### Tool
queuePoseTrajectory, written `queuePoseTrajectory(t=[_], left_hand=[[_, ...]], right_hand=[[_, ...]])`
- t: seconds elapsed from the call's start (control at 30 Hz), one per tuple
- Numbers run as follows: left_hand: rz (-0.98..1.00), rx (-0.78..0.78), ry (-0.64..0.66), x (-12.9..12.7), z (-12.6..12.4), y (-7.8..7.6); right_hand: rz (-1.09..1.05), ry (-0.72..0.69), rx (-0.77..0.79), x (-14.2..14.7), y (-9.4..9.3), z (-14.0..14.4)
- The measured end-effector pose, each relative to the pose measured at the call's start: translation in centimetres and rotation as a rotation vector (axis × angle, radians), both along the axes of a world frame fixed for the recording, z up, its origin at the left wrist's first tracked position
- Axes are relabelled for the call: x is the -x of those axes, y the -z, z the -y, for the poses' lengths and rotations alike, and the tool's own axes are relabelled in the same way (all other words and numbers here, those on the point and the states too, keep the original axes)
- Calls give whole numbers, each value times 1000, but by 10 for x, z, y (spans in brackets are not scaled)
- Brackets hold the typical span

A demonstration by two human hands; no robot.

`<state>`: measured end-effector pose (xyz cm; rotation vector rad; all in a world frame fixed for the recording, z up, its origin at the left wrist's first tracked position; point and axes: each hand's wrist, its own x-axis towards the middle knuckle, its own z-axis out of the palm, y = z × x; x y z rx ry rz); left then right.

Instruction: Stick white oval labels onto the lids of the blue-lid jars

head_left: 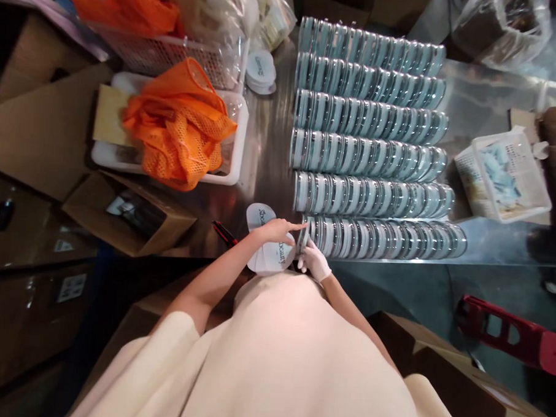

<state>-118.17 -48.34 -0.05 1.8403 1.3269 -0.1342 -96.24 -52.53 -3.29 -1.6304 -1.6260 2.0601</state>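
Several rows of round clear-lidded tins (369, 114) lie overlapped on a steel table (266, 146). My left hand (277, 230), bare, reaches right with the forefinger touching the leftmost tin (304, 236) of the nearest row (387, 238). My right hand (315, 261), in a white glove, grips that same tin from below at the table's near edge. Under my left hand lies a stack of white oval labels (269, 251) printed "beauty".
A white tray with orange mesh bags (180, 124) sits at the left. More white labels (260, 71) lie at the back. A small white basket (510, 175) stands at the right. Cardboard boxes (125, 211) are on the left, and a red tool (512, 332) lies on the floor.
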Motion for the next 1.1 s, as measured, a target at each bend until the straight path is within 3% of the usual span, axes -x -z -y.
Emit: queuePoseTrajectory(t=[0.07,0.13,0.2,0.3,0.4,0.47,0.53,0.67,0.77,0.87,0.93,1.0,1.1], left_hand=[[24,-9,2,-3,-1,3],[56,-8,-6,-2,0,7],[110,9,-83,7,5,12],[160,9,-343,39,22,20],[94,-58,-585,81,37,30],[42,-92,-632,102,35,38],[-25,-99,-593,112,23,47],[-249,-149,-420,105,-1,64],[-337,-321,-434,88,0,73],[-229,-410,-637,56,-1,79],[-64,-377,-757,26,-12,81],[195,-286,-928,-6,-32,81],[662,-99,-1250,-40,-65,80]], right_hand=[[-122,12,115,-3,-6,-5],[81,-96,39,-2,-14,-11],[387,-217,-152,4,-22,-16],[688,-353,-427,15,-31,-20],[778,-481,-528,19,-34,-18],[749,-505,-522,14,-33,-16],[721,-484,-527,3,-31,-14],[693,-323,-547,-34,-29,-5],[627,-103,-520,-74,-27,1],[488,250,-515,-125,-23,-10],[422,472,-615,-166,-23,-36],[419,640,-756,-214,-25,-78],[494,780,-810,-293,-31,-165]])
